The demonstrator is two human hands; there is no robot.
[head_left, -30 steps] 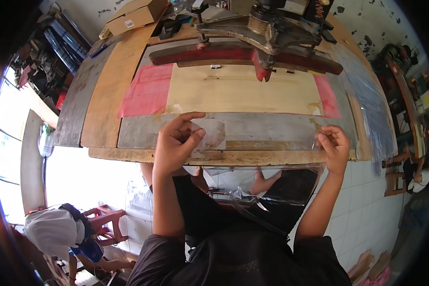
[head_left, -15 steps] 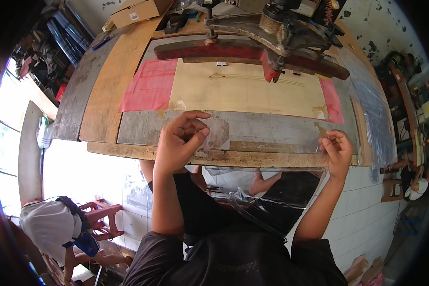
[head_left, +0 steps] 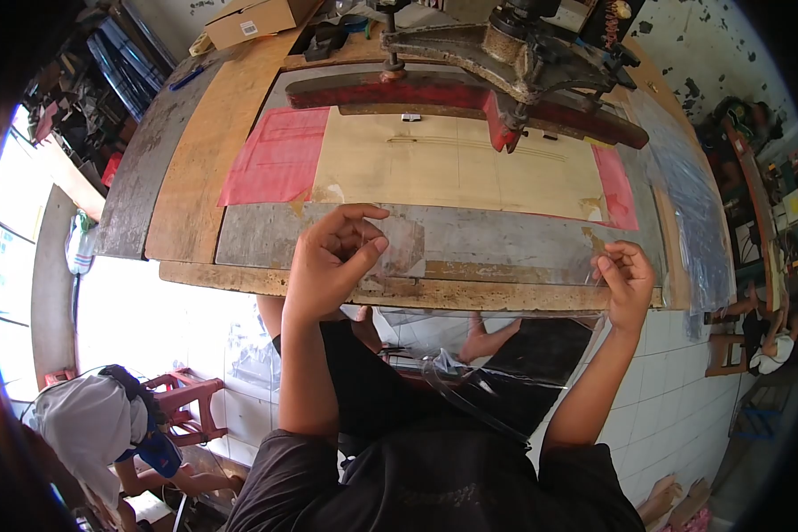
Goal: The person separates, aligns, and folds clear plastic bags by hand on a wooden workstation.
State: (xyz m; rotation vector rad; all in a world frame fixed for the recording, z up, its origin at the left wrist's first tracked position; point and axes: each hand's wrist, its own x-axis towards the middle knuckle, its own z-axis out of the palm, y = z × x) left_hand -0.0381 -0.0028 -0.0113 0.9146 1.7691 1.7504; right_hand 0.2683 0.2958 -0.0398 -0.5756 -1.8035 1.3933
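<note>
A clear plastic sheet point(head_left: 514, 377), judged light, limp, slippery and crease-prone, is being suspended at the worktable's point(head_left: 259, 238) six o'clock side, its upper edge, the advisable grip, being pinched by well-separated left hand point(head_left: 335, 262) (ten o'clock) and right hand point(head_left: 627, 277) (two o'clock).

No words or numbers can be read. The cardboard box point(head_left: 264, 19) at the far left carries a white label point(head_left: 249, 27) — its print too small to make out — and the black shirt point(head_left: 408, 479) at the near side bears faint, unreadable marks.
</note>
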